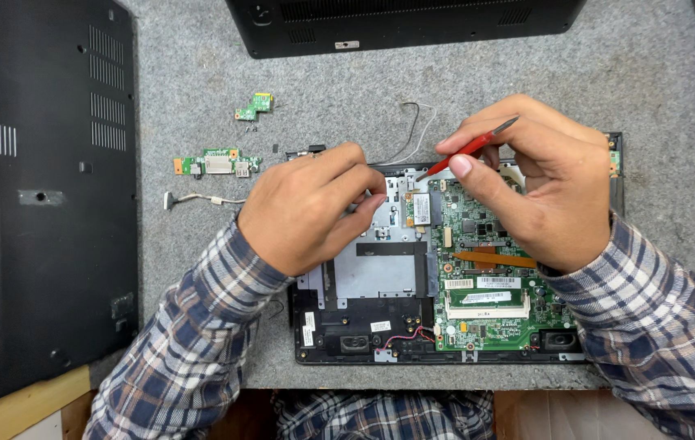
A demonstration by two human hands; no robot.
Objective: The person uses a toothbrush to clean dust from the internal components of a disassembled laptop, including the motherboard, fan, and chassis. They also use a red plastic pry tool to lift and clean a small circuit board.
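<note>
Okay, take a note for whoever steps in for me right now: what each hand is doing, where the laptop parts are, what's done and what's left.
Left hand: fingers curled, resting on the opened laptop base near the top edge of its metal plate; whether it pinches anything cannot be told.
Right hand: holds the red tweezers, tip pointing at the small card on the green mainboard.
Already out on the grey mat: two small green boards, a short cable; black bottom cover lies at left.
Left: mainboard sits in the base.
</note>
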